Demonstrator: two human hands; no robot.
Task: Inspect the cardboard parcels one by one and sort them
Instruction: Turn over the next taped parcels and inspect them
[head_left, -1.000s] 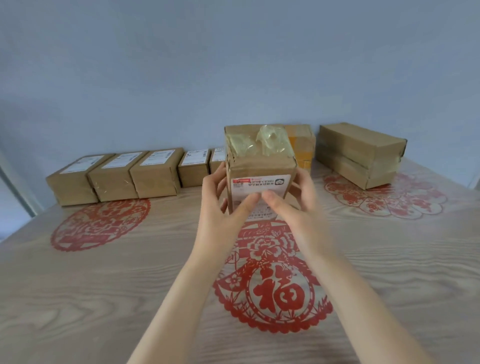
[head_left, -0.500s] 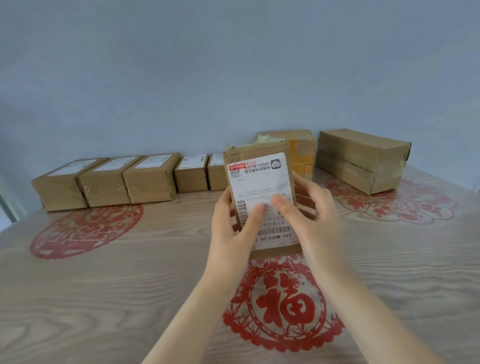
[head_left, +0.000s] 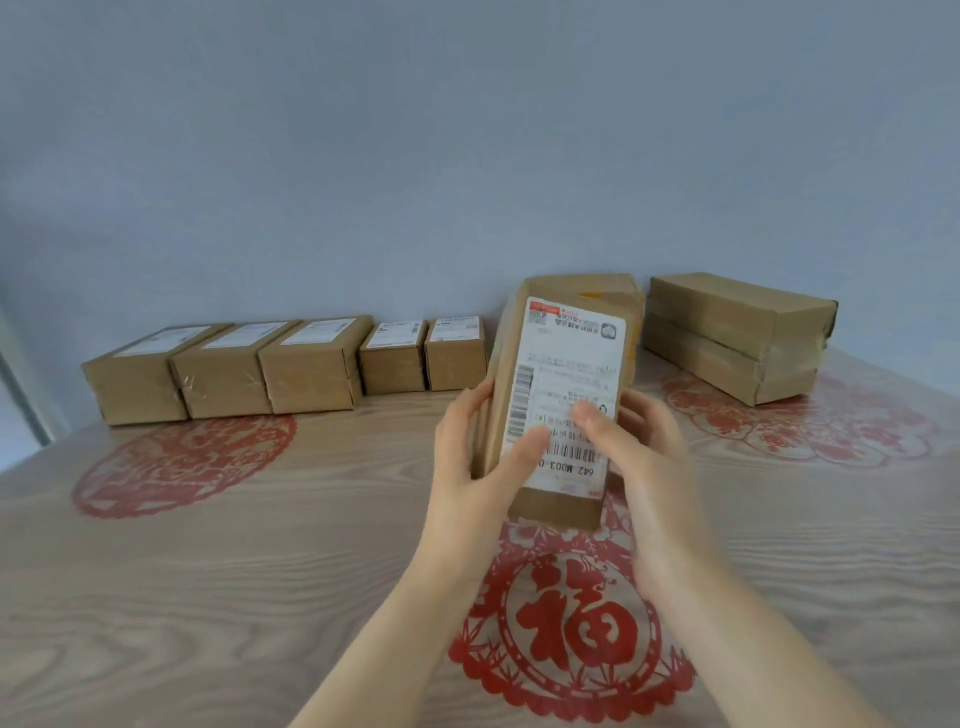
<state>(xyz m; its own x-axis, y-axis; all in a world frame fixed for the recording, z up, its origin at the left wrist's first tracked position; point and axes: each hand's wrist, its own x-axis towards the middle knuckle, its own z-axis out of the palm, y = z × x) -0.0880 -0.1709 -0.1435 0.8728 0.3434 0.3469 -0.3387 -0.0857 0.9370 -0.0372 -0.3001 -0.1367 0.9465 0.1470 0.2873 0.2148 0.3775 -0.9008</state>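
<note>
Your left hand (head_left: 467, 457) and right hand (head_left: 639, 447) both grip the parcel (head_left: 561, 332), thumbs pressed on its label (head_left: 571, 374), holding it upright over the bench (head_left: 260, 545). Hold it steady and read the label before choosing the row (head_left: 311, 364) of 5 or the stack (head_left: 737, 338). 1 second ago its taped end faced you; now the label does.

The single head-worn view looks forward and down, close over the table (head_left: 208, 571), toward the wall (head_left: 467, 156).

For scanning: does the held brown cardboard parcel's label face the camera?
Yes, the parcel shows its white printed label toward the camera.
</note>
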